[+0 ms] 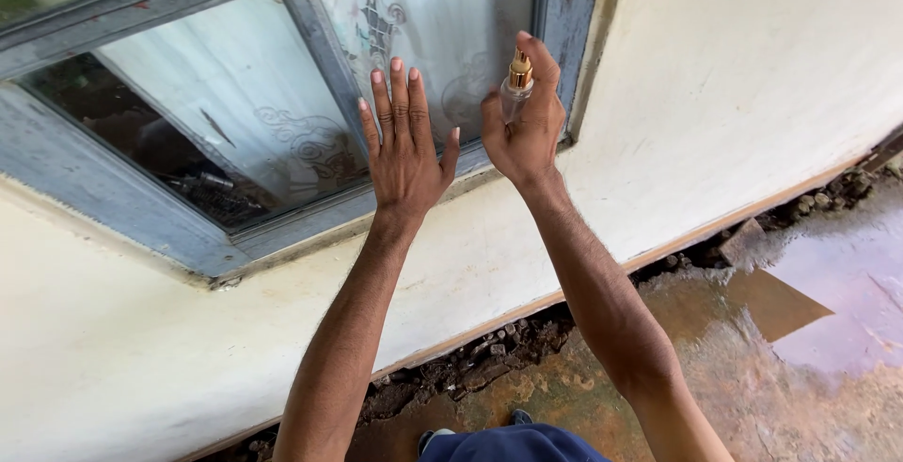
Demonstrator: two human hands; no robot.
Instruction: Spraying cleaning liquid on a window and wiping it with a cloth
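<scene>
Cream wall [734, 76] and blue-framed window [113, 199] fill my view. My left hand [403, 147] lies flat, fingers spread, on the glass. My right hand [523, 128] grips a small spray bottle [516, 86] with a gold nozzle, forefinger on top; it's probably light, slick, fragile, best held round its body.

The wet, rust-brown concrete floor [752, 368] runs along the foot of the cream plastered wall [752, 95], bearing a strip of dark broken rubble [489, 354] in the gap at the wall's base and a shallow reflective puddle [847, 302] at the right.
</scene>
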